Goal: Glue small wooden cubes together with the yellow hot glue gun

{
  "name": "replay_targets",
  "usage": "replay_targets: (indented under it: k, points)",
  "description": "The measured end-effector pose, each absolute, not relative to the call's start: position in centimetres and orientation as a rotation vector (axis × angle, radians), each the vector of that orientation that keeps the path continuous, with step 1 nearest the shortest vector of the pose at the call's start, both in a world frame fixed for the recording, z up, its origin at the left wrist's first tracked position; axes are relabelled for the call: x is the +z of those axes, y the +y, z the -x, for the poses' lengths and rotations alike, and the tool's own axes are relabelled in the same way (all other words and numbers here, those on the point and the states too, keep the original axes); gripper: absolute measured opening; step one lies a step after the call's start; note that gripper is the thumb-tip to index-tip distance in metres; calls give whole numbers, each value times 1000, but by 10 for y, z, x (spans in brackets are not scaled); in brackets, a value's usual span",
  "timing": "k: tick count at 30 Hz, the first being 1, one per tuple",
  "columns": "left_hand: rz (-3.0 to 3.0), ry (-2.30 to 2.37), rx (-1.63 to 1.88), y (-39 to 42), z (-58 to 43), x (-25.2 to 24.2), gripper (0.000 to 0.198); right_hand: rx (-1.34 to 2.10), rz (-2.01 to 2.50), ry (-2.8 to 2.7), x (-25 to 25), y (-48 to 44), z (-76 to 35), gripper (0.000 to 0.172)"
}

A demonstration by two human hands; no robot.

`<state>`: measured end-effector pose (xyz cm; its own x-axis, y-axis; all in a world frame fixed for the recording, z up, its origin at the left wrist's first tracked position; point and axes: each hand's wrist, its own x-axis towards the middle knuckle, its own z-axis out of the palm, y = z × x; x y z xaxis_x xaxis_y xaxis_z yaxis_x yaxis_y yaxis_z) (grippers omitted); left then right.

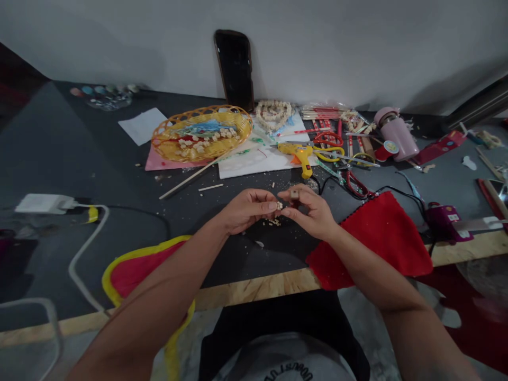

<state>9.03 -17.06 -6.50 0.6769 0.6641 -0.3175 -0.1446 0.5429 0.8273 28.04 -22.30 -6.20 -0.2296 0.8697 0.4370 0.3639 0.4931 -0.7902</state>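
Left fingers (266, 207) pinch a pale cluster (280, 205); right fingers (295, 214) curl beside it, grip unclear.

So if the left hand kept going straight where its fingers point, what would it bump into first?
Probably the right hand: the left hand points towards it, with a small pale piece between them, though depth is hard to judge.

Your L hand (250, 210) & R hand (313, 212) almost meet, approx. mid-view: L thumb (266, 208) pinched toward curled fingers (259, 194), R fingers (308, 198) bent, R thumb (296, 215) pointing inward. Bare L forearm (174, 275) & R forearm (377, 264) angle in.
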Motion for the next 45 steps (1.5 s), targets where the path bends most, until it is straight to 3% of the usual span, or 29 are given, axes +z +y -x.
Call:
replay_targets:
  k: [14,26,35,45]
  points:
    - [-885,711,566,-173,-93,-66,34,440,1046,-1872,-67,-224,-277,9]
    - [-979,775,583,-175,-95,-66,23,417,1072,-1887,-69,-224,-276,8]
    - [-893,722,593,-175,-93,-68,29,485,1020,-1867,-67,-224,-277,21]
    - [-941,752,610,-176,-94,-66,27,394,1068,-1888,-66,-225,-278,6]
